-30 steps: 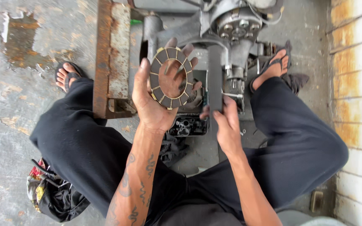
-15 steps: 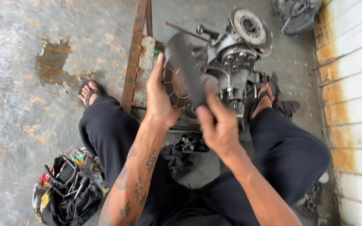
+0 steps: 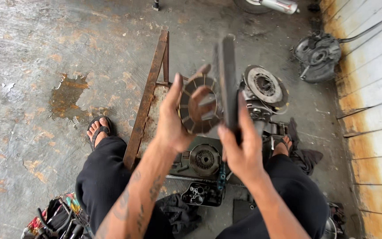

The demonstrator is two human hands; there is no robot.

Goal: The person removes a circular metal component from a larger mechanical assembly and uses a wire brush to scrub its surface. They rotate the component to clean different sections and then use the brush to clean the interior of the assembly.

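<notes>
Stained, worn concrete floor (image 3: 45, 57) with a rusty patch (image 3: 67, 95); white wall (image 3: 376, 110) at right, streaked with rust. Even daylight, soft shadows.

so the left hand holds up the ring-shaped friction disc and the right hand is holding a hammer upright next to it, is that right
Not quite. The left hand does hold up the ring-shaped friction disc, but the right hand grips no hammer: it holds a long, flat dark bar upright beside the disc, with no head on it. The head view shows this.
</notes>
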